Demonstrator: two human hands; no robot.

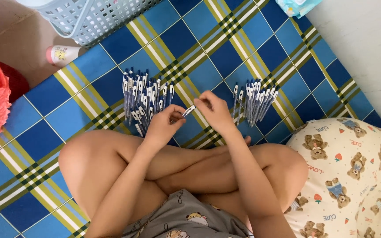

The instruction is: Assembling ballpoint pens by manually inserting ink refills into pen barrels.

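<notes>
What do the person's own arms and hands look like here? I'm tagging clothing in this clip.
Both arms are bare, with no sleeves reaching the forearms or wrists. The left hand and right hand wear no gloves, and no rings, watch or bracelets show. The only clothing in view is grey fabric with small cartoon prints at the lap.

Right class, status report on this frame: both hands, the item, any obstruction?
Left hand and right hand pinch one pen between them. Pen piles either side. Nothing obstructing.
</notes>
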